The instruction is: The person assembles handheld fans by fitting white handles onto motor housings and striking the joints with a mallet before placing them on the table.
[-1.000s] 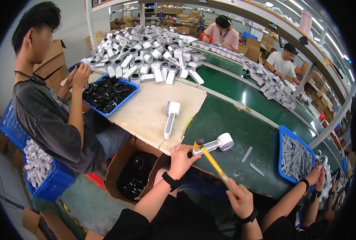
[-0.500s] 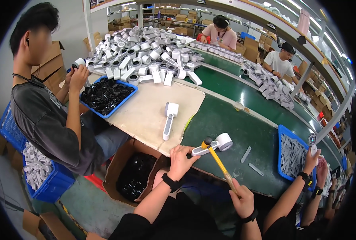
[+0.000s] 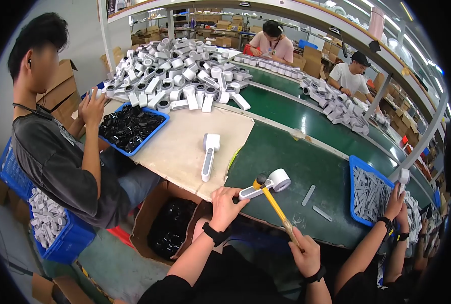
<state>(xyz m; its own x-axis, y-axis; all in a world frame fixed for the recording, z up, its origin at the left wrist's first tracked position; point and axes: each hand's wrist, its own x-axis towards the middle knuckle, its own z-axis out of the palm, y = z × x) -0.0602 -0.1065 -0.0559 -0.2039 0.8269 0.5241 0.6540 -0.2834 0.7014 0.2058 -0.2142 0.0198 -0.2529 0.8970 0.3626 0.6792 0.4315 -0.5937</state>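
Note:
A white handheld device with a round head and a slim handle lies at the near edge of the green table. My left hand pinches the end of its handle between thumb and fingers. My right hand grips a hammer by its yellow and wooden shaft. The hammer's dark head is over the device's handle; I cannot tell whether it touches. Two loose grey strips lie to the right. Another such device, with a grey strip along its handle, lies on the beige sheet.
Many white devices are heaped at the back left. A blue tray of black parts stands near a co-worker at left. At right, a co-worker's hands are by a blue tray of grey strips. Below the edge sits a cardboard box.
The view has shifted slightly. My hands, the hammer and the device keep nearly the same arrangement. The co-worker at right has turned the device they hold, and the one at left has shifted their hands.

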